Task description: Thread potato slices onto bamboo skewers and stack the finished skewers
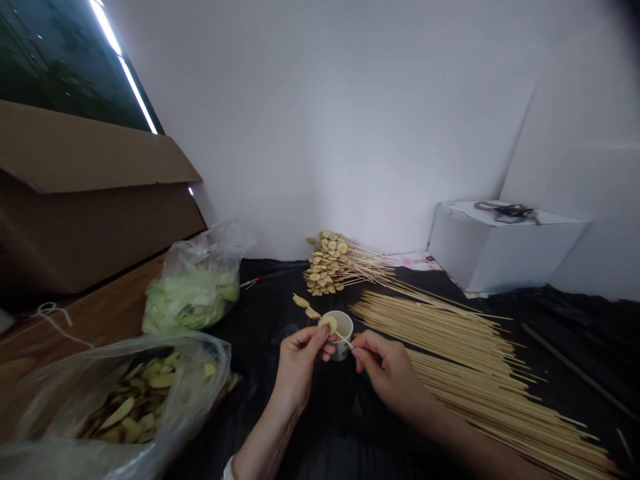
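Observation:
My left hand (pixel 300 357) pinches a pale potato slice (pixel 329 323) at its fingertips. My right hand (pixel 383 367) is closed on a thin bamboo skewer (pixel 344 338) whose far end carries two more slices (pixel 306 307). The skewer passes through the slice that my left hand holds. Both hands hover over a small white paper cup (pixel 345 327) on the black table cover.
A clear bag of potato slices (pixel 140 400) lies at the left front, and a bag of green leaves (pixel 195 293) behind it. Filled skewers (pixel 330 263) are piled at the back; a heap of bare skewers (pixel 475 373) spreads to the right. A white box (pixel 495 250) and a cardboard box (pixel 90 193) stand by the walls.

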